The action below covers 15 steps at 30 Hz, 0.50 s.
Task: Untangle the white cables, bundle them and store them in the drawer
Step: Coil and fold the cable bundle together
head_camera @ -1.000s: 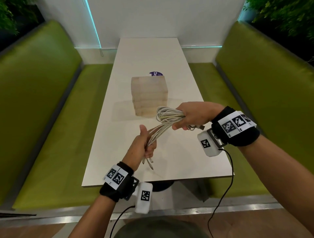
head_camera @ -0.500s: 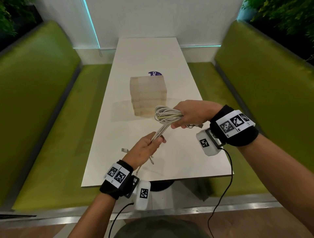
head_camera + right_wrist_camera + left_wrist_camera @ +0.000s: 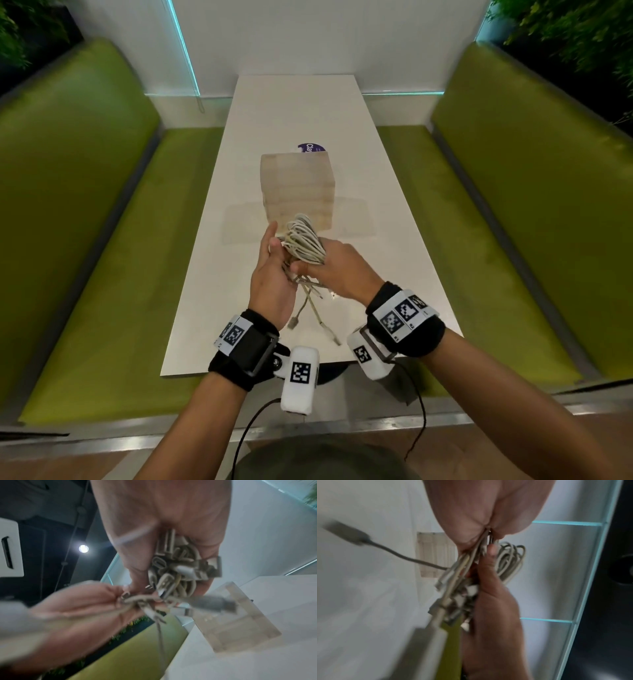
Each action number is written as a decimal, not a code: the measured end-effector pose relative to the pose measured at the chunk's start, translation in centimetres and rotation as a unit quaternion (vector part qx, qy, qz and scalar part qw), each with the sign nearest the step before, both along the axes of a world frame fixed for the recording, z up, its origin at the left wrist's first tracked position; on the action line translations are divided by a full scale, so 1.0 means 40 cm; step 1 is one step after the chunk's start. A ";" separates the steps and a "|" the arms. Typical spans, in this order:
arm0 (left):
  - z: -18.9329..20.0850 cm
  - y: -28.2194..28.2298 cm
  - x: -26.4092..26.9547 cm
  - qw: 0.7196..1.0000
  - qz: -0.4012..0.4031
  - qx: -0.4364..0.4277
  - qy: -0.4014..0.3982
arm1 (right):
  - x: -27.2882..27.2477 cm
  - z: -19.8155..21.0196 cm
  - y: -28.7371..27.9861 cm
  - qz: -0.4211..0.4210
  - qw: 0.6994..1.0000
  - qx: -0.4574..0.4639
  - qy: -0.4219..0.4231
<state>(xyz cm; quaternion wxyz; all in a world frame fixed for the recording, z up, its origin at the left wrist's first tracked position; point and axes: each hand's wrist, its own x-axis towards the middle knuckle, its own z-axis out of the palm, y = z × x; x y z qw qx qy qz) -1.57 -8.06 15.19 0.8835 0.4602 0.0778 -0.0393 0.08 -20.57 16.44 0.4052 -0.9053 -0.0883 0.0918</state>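
Note:
The white cables (image 3: 303,240) form a coiled bundle held upright above the white table (image 3: 394,240), in front of the small pale drawer box (image 3: 296,185). My right hand (image 3: 308,267) grips the coil's lower part, fingers curled round it, with several plugs (image 3: 180,568) bunched in its palm. My left hand (image 3: 277,246) sits against the coil's left side and pinches a few strands (image 3: 488,539) just under its fingers. Loose cable ends (image 3: 318,315) hang below both hands toward the table. Nothing shows whether the drawer box is open or closed.
Green padded benches (image 3: 102,240) run along both sides of the table, and a white wall closes its far end. A purple sticker (image 3: 310,148) lies behind the drawer box. Black leads hang from both wrist cameras near the table's front edge (image 3: 257,371).
My left hand has left the lower strands and risen to the coil beside my right hand. The right hand has drawn closer and turned the coil upright; the loose ends now dangle beneath.

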 end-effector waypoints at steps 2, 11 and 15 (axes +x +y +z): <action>0.000 -0.003 -0.002 1.000 -0.005 -0.004 0.001 | -0.009 -0.001 0.000 0.011 1.000 0.022 0.013; -0.015 -0.011 -0.013 0.998 -0.061 0.011 0.005 | -0.016 0.002 -0.003 0.033 0.996 0.034 0.074; -0.011 -0.005 -0.011 0.996 -0.043 0.080 -0.011 | -0.032 -0.018 0.017 0.034 0.998 -0.003 0.051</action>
